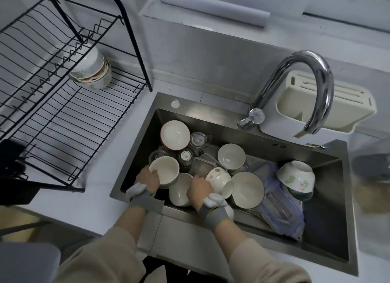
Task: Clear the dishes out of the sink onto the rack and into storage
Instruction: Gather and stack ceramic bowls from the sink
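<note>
Left hand (148, 178) grips a round glazed white bowl (165, 170); right hand (199, 187) holds a floral bowl (217, 178) in the steel sink (232, 225).

sink (329, 236): brushed steel, dull sheen
tap (316, 71): polished chrome, mirror-bright
rack (63, 113): thin black wire, matt coating
bowls (175, 135): glazed white ceramic, glossy; some with printed flowers
glasses (198, 139): clear glass
tub (202, 164): clear plastic, smooth
holder (346, 105), far right: cream plastic, matt
counter (92, 198): white, smooth
wrist straps (147, 202): grey cloth
sleeves (109, 259): beige knit cloth
</note>
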Tool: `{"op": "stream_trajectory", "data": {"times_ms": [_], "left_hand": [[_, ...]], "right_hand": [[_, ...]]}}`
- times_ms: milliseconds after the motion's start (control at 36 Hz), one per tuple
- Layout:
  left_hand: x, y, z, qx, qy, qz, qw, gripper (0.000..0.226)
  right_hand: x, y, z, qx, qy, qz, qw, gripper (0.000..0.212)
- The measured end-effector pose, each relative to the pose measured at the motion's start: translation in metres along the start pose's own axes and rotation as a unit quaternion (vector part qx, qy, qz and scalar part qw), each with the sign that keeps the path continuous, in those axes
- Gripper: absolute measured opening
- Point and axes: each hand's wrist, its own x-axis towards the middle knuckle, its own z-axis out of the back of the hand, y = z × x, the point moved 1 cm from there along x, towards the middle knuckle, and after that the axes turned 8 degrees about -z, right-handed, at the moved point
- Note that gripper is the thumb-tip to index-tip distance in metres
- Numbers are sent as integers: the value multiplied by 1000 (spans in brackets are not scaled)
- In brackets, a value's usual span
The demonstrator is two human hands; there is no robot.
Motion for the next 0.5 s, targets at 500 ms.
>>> {"op": "stream_trajectory", "data": {"times_ms": [500], "left_hand": [[-23, -55, 16, -98, -51, -87, 990, 32]], "right_hand": [[10, -11, 31, 155, -67, 37, 985, 25]]}}
